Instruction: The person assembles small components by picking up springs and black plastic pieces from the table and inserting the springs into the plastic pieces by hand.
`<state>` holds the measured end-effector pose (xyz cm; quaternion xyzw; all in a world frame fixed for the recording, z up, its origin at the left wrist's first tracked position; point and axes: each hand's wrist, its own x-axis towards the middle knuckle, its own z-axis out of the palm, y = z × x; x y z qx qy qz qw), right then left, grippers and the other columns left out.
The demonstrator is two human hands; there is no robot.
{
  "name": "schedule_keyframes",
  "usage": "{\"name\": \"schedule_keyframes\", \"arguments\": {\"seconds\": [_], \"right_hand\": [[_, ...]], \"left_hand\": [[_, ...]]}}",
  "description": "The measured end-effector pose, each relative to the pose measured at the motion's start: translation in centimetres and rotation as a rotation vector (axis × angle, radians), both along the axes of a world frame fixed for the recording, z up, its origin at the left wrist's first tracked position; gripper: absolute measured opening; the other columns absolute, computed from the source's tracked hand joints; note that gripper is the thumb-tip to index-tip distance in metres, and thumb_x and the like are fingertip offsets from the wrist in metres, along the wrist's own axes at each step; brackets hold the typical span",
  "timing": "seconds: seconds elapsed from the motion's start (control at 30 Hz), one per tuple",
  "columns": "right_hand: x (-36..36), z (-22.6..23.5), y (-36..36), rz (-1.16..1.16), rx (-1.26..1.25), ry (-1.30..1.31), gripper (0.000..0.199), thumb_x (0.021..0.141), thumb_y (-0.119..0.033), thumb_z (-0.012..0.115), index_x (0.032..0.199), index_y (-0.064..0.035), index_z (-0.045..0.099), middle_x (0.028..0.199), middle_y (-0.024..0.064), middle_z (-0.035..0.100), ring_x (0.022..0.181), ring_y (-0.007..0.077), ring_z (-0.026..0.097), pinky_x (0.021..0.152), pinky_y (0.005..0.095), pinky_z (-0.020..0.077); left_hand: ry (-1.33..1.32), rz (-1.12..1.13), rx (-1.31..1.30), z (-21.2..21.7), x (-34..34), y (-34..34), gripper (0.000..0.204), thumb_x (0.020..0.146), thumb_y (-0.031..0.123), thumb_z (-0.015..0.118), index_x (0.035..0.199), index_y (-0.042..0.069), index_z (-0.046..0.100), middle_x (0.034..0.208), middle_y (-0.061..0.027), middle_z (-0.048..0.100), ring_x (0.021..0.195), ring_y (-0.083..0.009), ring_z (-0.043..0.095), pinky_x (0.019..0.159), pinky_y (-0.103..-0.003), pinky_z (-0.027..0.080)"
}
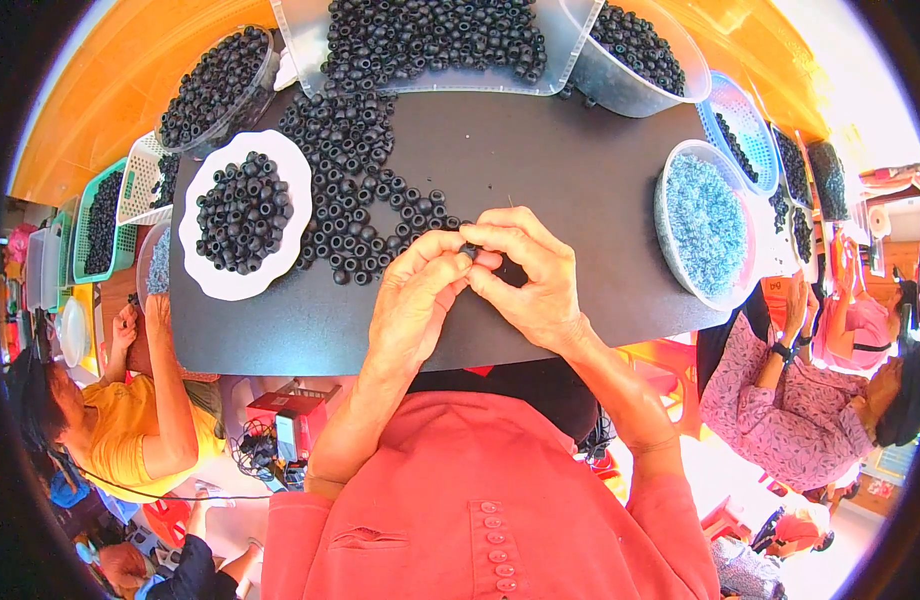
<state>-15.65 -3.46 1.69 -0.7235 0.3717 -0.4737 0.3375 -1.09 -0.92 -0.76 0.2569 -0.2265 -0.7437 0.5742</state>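
Observation:
Both hands meet over the near half of the dark table point(440, 150). My left hand point(420, 290) pinches a small black round piece point(469, 250) between thumb and forefinger. The fingertips of my right hand point(528, 268) close on the same piece from the other side. What else may sit between the fingertips is too small to make out. Just beyond my left hand, many loose black ring-shaped pieces with holes point(355, 235) spread over the table. A white scalloped plate point(298, 205) farther left bears a heap of the same kind.
At the far side stands a clear bin point(570, 50) of black pieces, flanked by a round clear tub point(695, 80) and an oval one point(263, 85). A bowl point(665, 215) of light-blue bits stands right. People sit on the left point(140, 430) and right point(780, 400).

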Motion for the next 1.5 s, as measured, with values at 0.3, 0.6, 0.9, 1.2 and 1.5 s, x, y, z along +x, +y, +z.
{"name": "schedule_keyframes", "arguments": {"seconds": [0.3,0.6,0.9,1.2,1.5], "right_hand": [[0.0,-0.4,-0.1,-0.029,-0.146,0.053,0.032,0.066,0.005,0.069,0.097,-0.0032,0.065,0.091,0.008,0.061,0.074,0.0178,0.055,0.064,0.0278,0.0475],[0.3,-1.0,0.2,-0.073,-0.195,0.114,0.034,0.068,0.003,0.069,0.101,-0.0021,0.063,0.091,0.0106,0.062,0.08,0.0255,0.057,0.069,0.0336,0.0488],[-4.6,4.3,-5.4,-0.326,-0.115,0.152,0.019,0.081,-0.007,0.064,0.099,-0.0028,0.063,0.091,0.0107,0.064,0.08,0.0177,0.062,0.075,0.0293,0.0482],[-7.5,5.8,-12.3,-0.544,-0.299,0.263,0.016,0.083,-0.008,0.064,0.098,-0.0025,0.067,0.087,0.0065,0.065,0.076,0.0113,0.057,0.069,0.0266,0.0464],[2.8,0.7,-9.2,-0.004,0.134,0.183,0.021,0.085,-0.003,0.057,0.105,-0.0043,0.063,0.098,0.0056,0.062,0.084,0.0128,0.059,0.073,0.0256,0.0474]], "left_hand": [[-0.082,-0.029,-0.031,0.5,0.0,0.0,0.017,0.091,0.003,0.048,0.104,-0.002,0.058,0.099,-0.0118,0.063,0.095,-0.0183,0.06,0.089,-0.031,0.046],[-0.021,0.005,0.001,-0.2,0.0,0.2,0.015,0.09,0.003,0.049,0.102,-0.001,0.057,0.097,-0.0087,0.062,0.095,-0.0156,0.059,0.089,-0.031,0.045],[-0.321,-0.134,-0.136,0.7,-0.7,2.3,0.018,0.096,0.016,0.048,0.104,0.001,0.055,0.094,-0.0111,0.065,0.091,-0.0162,0.061,0.086,-0.032,0.047],[-0.001,-0.176,-0.015,0.0,-0.2,1.5,0.016,0.096,0.016,0.048,0.101,0.002,0.055,0.092,-0.0116,0.065,0.089,-0.0176,0.061,0.085,-0.033,0.047],[0.065,-0.176,0.082,0.1,-0.3,1.4,0.015,0.094,0.012,0.049,0.1,0.0,0.055,0.09,-0.0122,0.062,0.094,-0.0233,0.061,0.086,-0.035,0.048]]}}
